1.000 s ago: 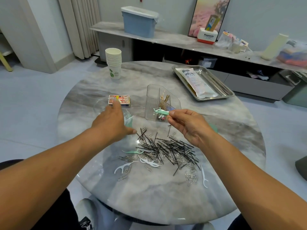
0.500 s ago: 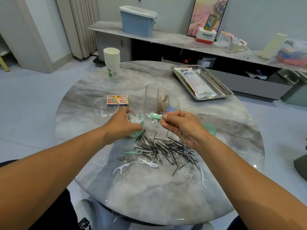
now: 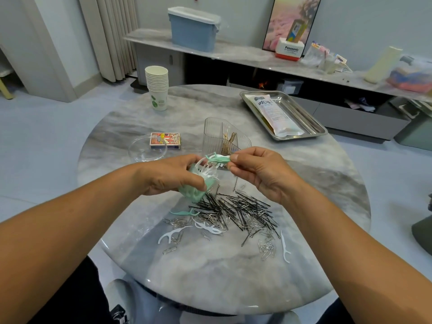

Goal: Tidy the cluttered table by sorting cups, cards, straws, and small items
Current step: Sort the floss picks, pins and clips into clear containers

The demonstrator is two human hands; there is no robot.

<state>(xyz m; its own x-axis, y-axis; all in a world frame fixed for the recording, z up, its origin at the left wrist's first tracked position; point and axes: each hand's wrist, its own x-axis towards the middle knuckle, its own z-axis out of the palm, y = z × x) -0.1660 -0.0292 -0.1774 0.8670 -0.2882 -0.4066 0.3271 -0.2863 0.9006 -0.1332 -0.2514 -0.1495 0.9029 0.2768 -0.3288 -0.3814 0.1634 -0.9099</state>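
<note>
1. The step in hand looks like gathering floss picks: the right hand [image 3: 264, 174], centre-right of the frame, pinches a green pick [image 3: 217, 159] by its handle between thumb and forefinger, head pointing left.
2. The left hand [image 3: 170, 175], centre-left, has its fingers curled round a small green tub [image 3: 192, 192], tilted with its mouth toward the pick. White picks already stick out of it.
3. The pick's head is just beside the tub's mouth, perhaps touching the picks inside; I cannot tell which.
4. Judged from this, the next move calls for sliding the pick in among the others and letting go, with the tub kept steady so none spill.
5. More picks wait on the table [image 3: 222, 277] in the lower centre: a loose green pick [image 3: 183, 212] at the left edge of the hairpin heap [image 3: 240, 209], white picks [image 3: 187, 230] below it, and one white pick [image 3: 285, 250] at lower right. Paper clips [image 3: 266, 247] are mixed in, so each pick needs lifting clear of them.
6. Behind the hands, centre frame, a clear holder [image 3: 222, 139] has a few hairpins in it, likely where the heap belongs.
7. Sorting seems early: the heap is large and untouched.
8. Upper left of the table: a cup stack [image 3: 157, 87]; below it a card box [image 3: 165, 141] beside a clear dish [image 3: 147, 150]. Upper right: a steel tray [image 3: 301, 118] with a packet [image 3: 275, 115] lying in it.
</note>
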